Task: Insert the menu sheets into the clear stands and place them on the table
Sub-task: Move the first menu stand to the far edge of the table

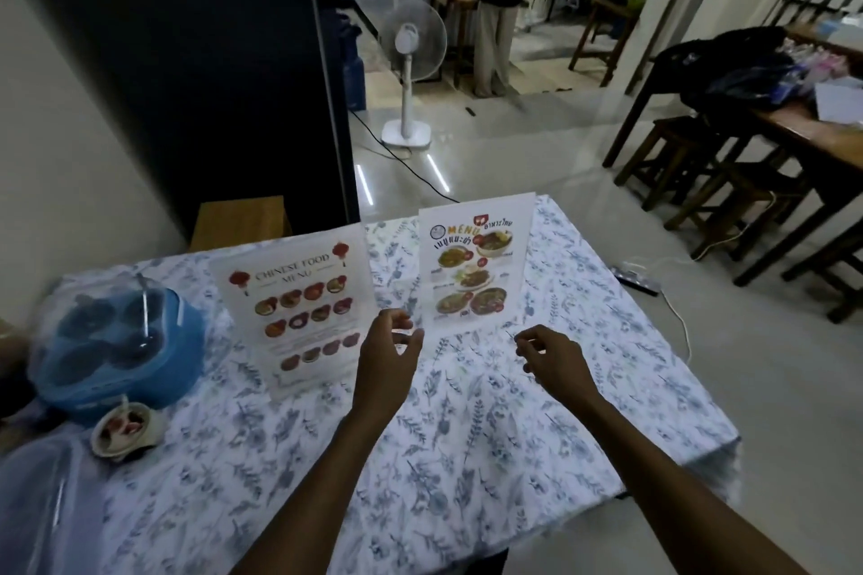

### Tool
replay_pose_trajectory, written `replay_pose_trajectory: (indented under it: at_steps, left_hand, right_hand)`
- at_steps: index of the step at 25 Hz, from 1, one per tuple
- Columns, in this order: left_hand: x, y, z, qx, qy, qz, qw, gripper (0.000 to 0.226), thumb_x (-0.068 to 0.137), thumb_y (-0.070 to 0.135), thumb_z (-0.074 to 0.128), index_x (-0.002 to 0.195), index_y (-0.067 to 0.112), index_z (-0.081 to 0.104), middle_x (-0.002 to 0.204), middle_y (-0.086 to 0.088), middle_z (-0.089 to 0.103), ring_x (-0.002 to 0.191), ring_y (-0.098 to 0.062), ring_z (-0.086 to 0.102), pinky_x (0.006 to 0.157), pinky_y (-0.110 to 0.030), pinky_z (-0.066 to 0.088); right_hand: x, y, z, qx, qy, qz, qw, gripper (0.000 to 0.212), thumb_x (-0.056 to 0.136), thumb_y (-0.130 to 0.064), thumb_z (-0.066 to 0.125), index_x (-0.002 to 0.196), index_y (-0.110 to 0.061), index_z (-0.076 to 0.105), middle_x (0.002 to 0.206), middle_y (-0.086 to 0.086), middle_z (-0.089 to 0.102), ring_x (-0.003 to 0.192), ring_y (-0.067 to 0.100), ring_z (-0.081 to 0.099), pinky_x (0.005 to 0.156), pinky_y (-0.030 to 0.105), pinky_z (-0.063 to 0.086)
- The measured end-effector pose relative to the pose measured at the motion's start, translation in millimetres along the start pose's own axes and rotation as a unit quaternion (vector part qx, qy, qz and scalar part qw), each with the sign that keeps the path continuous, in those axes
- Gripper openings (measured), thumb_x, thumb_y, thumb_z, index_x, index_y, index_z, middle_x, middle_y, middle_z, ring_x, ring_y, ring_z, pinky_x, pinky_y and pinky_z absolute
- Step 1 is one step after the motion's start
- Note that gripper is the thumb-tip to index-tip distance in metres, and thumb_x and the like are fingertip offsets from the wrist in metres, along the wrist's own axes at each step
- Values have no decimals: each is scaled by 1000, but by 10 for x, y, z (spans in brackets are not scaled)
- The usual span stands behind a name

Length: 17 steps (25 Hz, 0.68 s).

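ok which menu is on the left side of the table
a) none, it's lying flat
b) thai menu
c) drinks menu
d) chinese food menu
d, the left stand reads "Chinese Food Menu" and stands upright, beside the Thai-script menu to its right.

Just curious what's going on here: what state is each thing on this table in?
Chinese food menu stand: upright, sheet inside.
Thai menu stand: upright, sheet inside.
Left hand: open, empty.
Right hand: loosely curled, empty.
Blue container: clear lid on.
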State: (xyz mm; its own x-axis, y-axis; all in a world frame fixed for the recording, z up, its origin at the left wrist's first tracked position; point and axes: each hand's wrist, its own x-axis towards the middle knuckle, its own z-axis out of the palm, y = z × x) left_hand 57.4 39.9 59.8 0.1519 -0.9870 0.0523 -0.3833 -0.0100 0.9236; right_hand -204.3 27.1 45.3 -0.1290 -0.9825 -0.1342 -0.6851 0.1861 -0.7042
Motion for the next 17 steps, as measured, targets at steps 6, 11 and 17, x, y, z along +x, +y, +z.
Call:
replay_pose_trajectory:
  at_steps: [6, 11, 17]
  left_hand:
    - [375, -221, 592, 23, -14, -88, 996, 46, 92, 32, 64, 129, 18, 41, 120, -2, 56, 100, -17, 62, 84, -42, 55]
    - [702, -450, 985, 50, 36, -175, 983, 63, 86, 28, 73, 136, 12, 39, 132, -10, 53, 108, -24, 59, 85, -36, 50]
    - [984, -620, 1243, 57, 64, -223, 971, 61, 76, 25, 83, 125, 16, 47, 121, -6, 63, 105, -26, 64, 82, -38, 54]
  right_hand:
    - [476, 514, -143, 1, -22, 39, 999, 10, 93, -26, 65, 100, -21, 70, 85, 0, 75, 70, 15, 73, 68, 43, 62]
    - [1153, 807, -93, 15, -70, 47, 996, 23, 87, -31, 73, 108, -22, 67, 99, -1, 73, 81, 17, 70, 70, 35, 56]
    - [1808, 914, 41, -20, -140, 0, 990, 40, 82, -27, 79, 117, -18, 62, 100, -7, 62, 86, 15, 61, 72, 26, 41]
